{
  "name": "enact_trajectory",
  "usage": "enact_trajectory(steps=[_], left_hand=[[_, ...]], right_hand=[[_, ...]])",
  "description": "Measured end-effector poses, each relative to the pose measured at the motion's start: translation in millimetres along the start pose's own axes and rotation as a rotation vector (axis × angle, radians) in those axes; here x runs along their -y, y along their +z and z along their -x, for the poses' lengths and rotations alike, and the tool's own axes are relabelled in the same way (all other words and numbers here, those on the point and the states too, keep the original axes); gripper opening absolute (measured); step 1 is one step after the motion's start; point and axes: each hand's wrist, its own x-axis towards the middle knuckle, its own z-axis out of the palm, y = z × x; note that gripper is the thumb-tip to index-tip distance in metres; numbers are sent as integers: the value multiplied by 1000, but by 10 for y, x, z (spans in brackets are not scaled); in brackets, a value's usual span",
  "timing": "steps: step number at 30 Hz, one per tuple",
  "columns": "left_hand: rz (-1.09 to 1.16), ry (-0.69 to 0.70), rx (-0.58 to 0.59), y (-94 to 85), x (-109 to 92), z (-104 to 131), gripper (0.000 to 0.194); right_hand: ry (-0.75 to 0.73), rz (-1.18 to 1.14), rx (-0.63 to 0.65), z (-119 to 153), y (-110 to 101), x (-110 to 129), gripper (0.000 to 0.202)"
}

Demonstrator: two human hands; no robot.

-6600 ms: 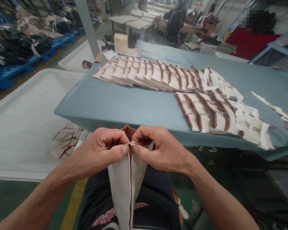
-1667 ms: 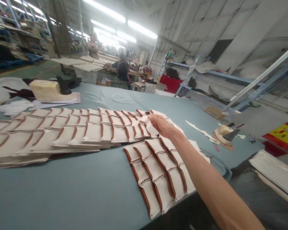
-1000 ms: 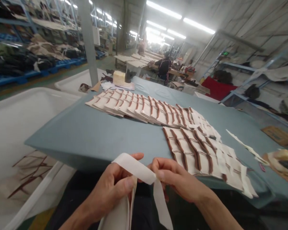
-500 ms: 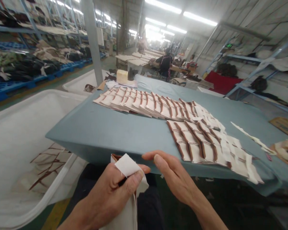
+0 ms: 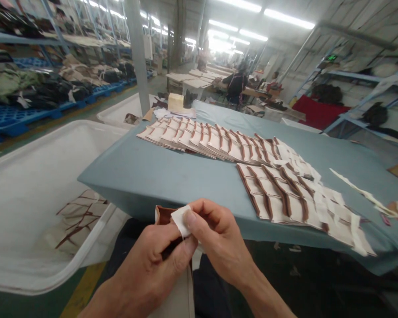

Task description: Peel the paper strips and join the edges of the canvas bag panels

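Observation:
My left hand [image 5: 149,263] is closed around a cream fabric piece with brown edging [image 5: 179,296], which hangs down over my lap. Its brown-lined upper end sticks out past my fingers. Between thumb and fingers, my right hand [image 5: 223,240] pinches a small white fabric strip [image 5: 179,220] right at that end. The two hands meet there, and the strip's lower part is hidden behind them. Nearest on the table lies a stack of cream panels with brown trim [image 5: 275,194], to the right of my hands.
Behind it, a longer row of overlapping cream panels [image 5: 212,139] crosses the blue-grey table [image 5: 146,172]. A white bin [image 5: 49,145] with trimmed pieces [image 5: 81,216] stands at left. Loose white strips [image 5: 361,192] lie at right. A person [image 5: 236,84] sits further back.
My right hand has moved left from beside the work and now pinches the white strip. My left hand keeps its grip on the fabric piece. The view has shifted slightly.

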Motion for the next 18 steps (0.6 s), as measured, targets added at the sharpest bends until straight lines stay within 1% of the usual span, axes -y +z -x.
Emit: enact_trajectory(steps=[4,7,9,11,14,18], left_hand=[[-33,-10,-34,-23,72,31,38],[-38,-30,-45,-12,77,13,38],[-33,-18,-42,5,82,-4,36],[-18,12,-65,21,107,-17,35],[-3,20,-106,37,151,-32,42],[52,-26,-80,49,150,-59,48]], right_hand=[[-64,22,-38,-10,22,-18,28],[-82,19,-63,0,21,-44,29],[-113,41,-100,15,9,-67,28],[-167,99,-155,31,-4,-89,25],[-231,175,-210,60,-20,-107,21],[-278,185,-211,105,-73,-98,22]])
